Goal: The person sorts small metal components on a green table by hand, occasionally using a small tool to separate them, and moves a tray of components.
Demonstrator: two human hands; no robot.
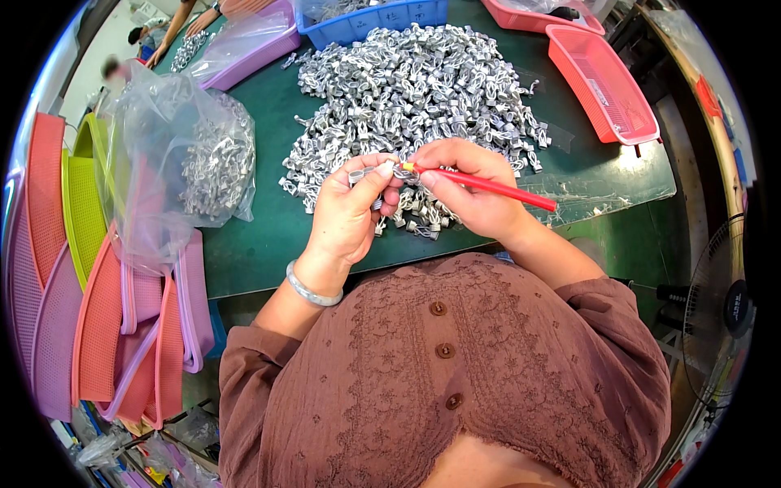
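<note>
Head view
Left hand: fingers closed on a small metal clip, pinched between thumb and forefinger just above the near table edge
Right hand: fingers closed round a red stick, its yellow tip set against the clip
Clip pile: too many to be counted, spread over mid table, touching both hands at its near side
Table: green; bare strips are left along the near edge and at right of the pile
Bag: one, clear, clips inside, at left edge
Red trays: two, at far right
Blue tray: one, far edge
Fan: one, beyond the right edge
</note>
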